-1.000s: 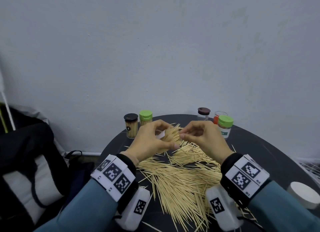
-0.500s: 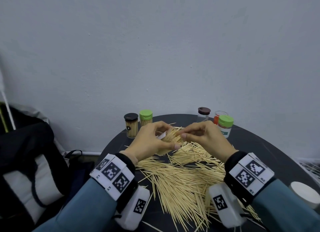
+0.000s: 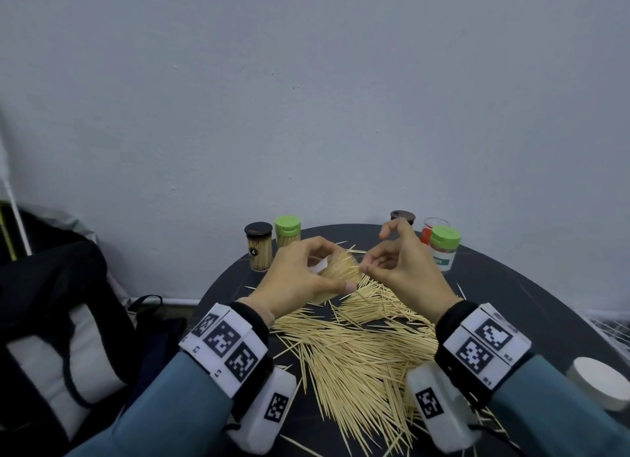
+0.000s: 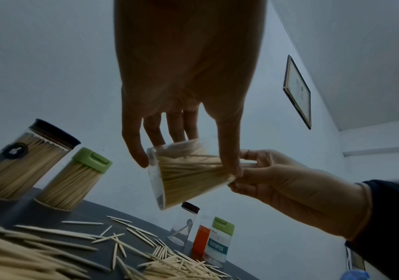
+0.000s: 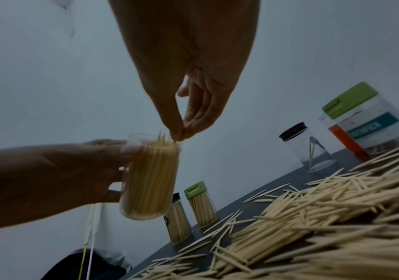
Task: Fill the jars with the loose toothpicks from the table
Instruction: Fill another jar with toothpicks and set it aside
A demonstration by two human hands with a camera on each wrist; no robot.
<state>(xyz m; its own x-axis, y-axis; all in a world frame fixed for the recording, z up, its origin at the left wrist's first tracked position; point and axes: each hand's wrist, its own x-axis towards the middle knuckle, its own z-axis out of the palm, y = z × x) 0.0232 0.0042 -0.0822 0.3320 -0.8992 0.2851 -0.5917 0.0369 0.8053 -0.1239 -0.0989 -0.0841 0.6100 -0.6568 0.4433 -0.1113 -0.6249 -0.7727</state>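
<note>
Pale wall (image 3: 306, 98), dark round table (image 3: 511, 286), scattered toothpicks (image 3: 358, 364)

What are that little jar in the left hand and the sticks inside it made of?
The jar looks like clear plastic, possibly glass: smooth, glossy walls you see straight through. The toothpicks inside look like pale, matte wood or bamboo, thin with pointed tips. The left hand grips the jar; the right hand pinches toothpicks at its mouth.
</note>
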